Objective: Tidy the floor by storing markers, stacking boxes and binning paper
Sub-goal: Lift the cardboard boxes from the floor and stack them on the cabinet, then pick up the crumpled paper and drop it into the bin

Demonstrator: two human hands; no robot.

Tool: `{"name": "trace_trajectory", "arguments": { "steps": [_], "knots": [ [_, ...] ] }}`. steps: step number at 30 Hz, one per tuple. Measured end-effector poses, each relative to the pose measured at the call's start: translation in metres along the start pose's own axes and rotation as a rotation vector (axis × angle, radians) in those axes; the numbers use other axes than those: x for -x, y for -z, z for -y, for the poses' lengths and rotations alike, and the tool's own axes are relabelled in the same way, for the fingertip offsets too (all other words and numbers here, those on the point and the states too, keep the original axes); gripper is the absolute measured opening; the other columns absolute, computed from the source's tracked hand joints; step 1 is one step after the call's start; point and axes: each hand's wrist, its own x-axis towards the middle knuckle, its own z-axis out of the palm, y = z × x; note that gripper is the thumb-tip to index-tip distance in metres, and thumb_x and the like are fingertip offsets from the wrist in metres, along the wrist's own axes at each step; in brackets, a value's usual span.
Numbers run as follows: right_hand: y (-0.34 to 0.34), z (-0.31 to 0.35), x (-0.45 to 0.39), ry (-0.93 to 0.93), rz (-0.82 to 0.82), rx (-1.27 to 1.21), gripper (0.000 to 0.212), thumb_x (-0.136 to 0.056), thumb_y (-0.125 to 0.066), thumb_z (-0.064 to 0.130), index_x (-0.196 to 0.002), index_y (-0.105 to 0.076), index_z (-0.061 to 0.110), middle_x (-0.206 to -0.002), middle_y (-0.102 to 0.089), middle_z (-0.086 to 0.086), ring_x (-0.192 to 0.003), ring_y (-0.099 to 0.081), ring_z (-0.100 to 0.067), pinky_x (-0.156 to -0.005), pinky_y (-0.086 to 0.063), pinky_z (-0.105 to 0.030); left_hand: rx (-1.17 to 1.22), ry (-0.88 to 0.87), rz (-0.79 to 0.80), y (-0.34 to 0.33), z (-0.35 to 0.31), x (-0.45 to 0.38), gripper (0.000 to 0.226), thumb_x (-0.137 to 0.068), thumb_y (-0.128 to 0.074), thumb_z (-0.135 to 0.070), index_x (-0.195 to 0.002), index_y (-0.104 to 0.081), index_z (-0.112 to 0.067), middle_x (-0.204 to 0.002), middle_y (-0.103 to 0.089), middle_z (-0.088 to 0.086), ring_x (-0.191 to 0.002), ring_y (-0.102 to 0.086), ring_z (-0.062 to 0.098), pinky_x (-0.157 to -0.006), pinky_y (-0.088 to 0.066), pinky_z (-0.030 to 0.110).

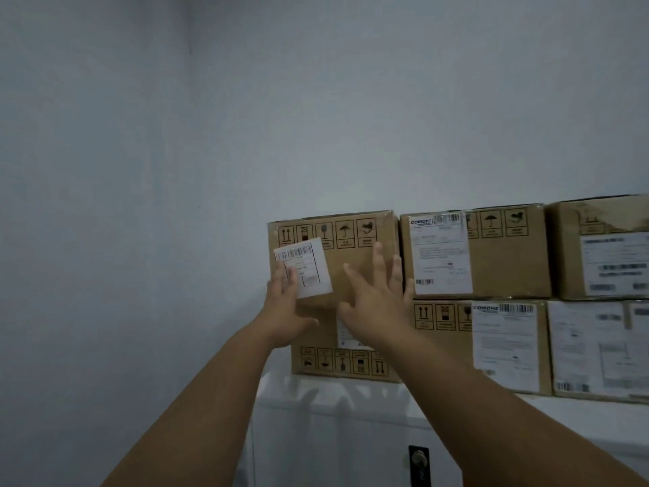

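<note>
By a pale wall, both hands, left hand (281, 311) and right hand (375, 304), spread wide, press the top box (351, 247). Push it straight above the lower box (351, 363).

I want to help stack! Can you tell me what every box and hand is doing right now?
Top left box: upright, stacked, both hands on its front.
Box under it: upside down.
Other boxes: stacked in two rows.
Left hand: open, at the label.
Right hand: open, fingers spread.

Under my hands (372, 304) the box (351, 275) is matt brown cardboard, its label (309, 272) smooth white paper; below, the cabinet (333, 434) looks glossy white.
</note>
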Motion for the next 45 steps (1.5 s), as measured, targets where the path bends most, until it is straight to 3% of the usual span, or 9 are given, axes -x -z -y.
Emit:
{"name": "trace_trajectory", "arguments": {
  "steps": [7, 13, 19, 23, 28, 32, 37, 41, 45],
  "knots": [
    [-0.035, -0.027, -0.02, -0.175, 0.194, -0.113, 0.067, -0.093, -0.04, 0.044, -0.152, -0.007, 0.038, -0.156, 0.033, 0.001, -0.145, 0.022, -0.032, -0.117, 0.007, -0.056, -0.331, -0.023, 0.188, -0.053, 0.009, -0.015, 0.098, -0.088, -0.06, -0.049, -0.156, 0.006, -0.025, -0.16, 0.027, -0.005, -0.15, 0.014, 0.03, -0.12, -0.007, 0.057],
    [-0.054, -0.056, -0.03, -0.186, 0.157, -0.038, 0.068, -0.094, -0.039, 0.044, -0.152, -0.005, 0.035, -0.153, 0.037, 0.008, -0.145, 0.024, -0.031, -0.113, 0.011, -0.059, -0.369, -0.048, 0.163, -0.063, 0.002, -0.027, 0.093, -0.091, -0.057, -0.048, -0.156, 0.006, -0.026, -0.163, 0.016, -0.004, -0.15, 0.012, 0.031, -0.119, 0.004, 0.056],
    [-0.069, -0.063, -0.018, -0.139, 0.115, 0.025, 0.067, -0.094, -0.041, 0.046, -0.152, -0.009, 0.036, -0.158, 0.029, 0.003, -0.145, 0.022, -0.032, -0.115, 0.009, -0.055, -0.312, -0.076, 0.123, -0.066, 0.015, -0.01, 0.089, -0.093, -0.054, -0.047, -0.156, 0.005, -0.026, -0.163, 0.014, -0.006, -0.15, 0.015, 0.026, -0.119, 0.006, 0.053],
    [-0.084, -0.061, 0.032, -0.088, 0.104, -0.012, 0.065, -0.093, -0.043, 0.045, -0.151, -0.013, 0.039, -0.16, 0.023, -0.002, -0.146, 0.021, -0.031, -0.116, 0.007, -0.054, -0.202, -0.068, 0.174, -0.084, 0.033, 0.049, 0.083, -0.093, -0.055, -0.045, -0.156, -0.002, -0.03, -0.163, 0.015, -0.005, -0.15, 0.014, 0.024, -0.12, 0.004, 0.05],
    [-0.101, -0.067, 0.146, -0.1, 0.296, -0.073, 0.059, -0.095, -0.043, 0.046, -0.148, -0.016, 0.046, -0.159, 0.024, 0.003, -0.147, 0.017, -0.028, -0.117, 0.002, -0.051, -0.381, -0.016, 0.459, -0.097, 0.072, 0.143, 0.087, -0.092, -0.056, -0.049, -0.156, 0.0, -0.03, -0.162, 0.022, -0.003, -0.15, 0.015, 0.028, -0.119, 0.003, 0.052],
    [-0.13, -0.083, 0.248, -0.121, 0.503, -0.008, 0.061, -0.094, -0.044, 0.05, -0.148, -0.016, 0.046, -0.159, 0.024, 0.001, -0.147, 0.014, -0.03, -0.117, 0.001, -0.05, -0.233, 0.135, 0.472, -0.096, 0.099, 0.222, 0.085, -0.092, -0.059, -0.044, -0.156, -0.005, -0.026, -0.164, 0.013, -0.001, -0.151, 0.006, 0.024, -0.121, 0.001, 0.049],
    [-0.161, -0.086, 0.35, -0.196, 0.717, -0.013, 0.064, -0.093, -0.047, 0.05, -0.149, -0.017, 0.045, -0.16, 0.02, -0.002, -0.147, 0.011, -0.031, -0.118, 0.001, -0.049, 0.133, 0.505, 0.447, -0.119, 0.114, 0.338, 0.066, -0.094, -0.06, -0.036, -0.151, -0.028, -0.023, -0.149, -0.03, -0.005, -0.138, -0.03, 0.013, -0.11, -0.022, 0.025],
    [-0.177, -0.088, 0.424, -0.274, 0.954, -0.026, 0.065, -0.092, -0.048, 0.049, -0.149, -0.018, 0.043, -0.161, 0.018, -0.002, -0.147, 0.012, -0.031, -0.118, -0.001, -0.05, 0.241, 0.776, 0.591, -0.15, 0.13, 0.442, 0.064, -0.091, -0.064, -0.037, -0.147, -0.037, -0.025, -0.151, -0.04, 0.004, -0.135, -0.042, 0.02, -0.104, -0.036, 0.028],
    [-0.189, -0.093, 0.487, -0.315, 1.151, -0.012, 0.064, -0.09, -0.049, 0.048, -0.147, -0.023, 0.041, -0.161, 0.016, -0.002, -0.147, 0.011, -0.032, -0.118, -0.006, -0.051, 0.267, 0.977, 0.678, -0.171, 0.142, 0.53, 0.056, -0.088, -0.068, -0.033, -0.14, -0.047, -0.022, -0.136, -0.054, 0.007, -0.116, -0.054, 0.019, -0.096, -0.041, 0.028]
  ]
}}
